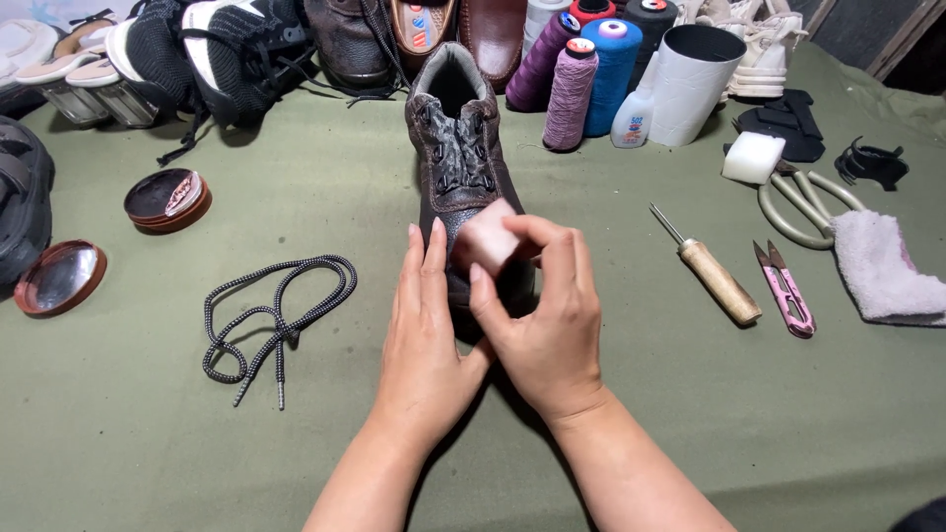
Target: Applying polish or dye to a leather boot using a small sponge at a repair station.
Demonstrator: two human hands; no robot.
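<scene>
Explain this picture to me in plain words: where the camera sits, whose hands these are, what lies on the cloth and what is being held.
There is no machine here. The one picture comes from a camera worn on a person's head, looking down at that person's two bare hands. The left hand rests flat against the side of a dark brown leather boot, steadying it. The right hand pinches a small pale block, perhaps a sponge, against the boot's toe. All this sits on a green cloth. To the left lie a black-and-white shoelace and an open polish tin with its lid. To the right lie an awl with a wooden handle, pink thread snips and scissors. Thread spools and other shoes stand behind.
</scene>
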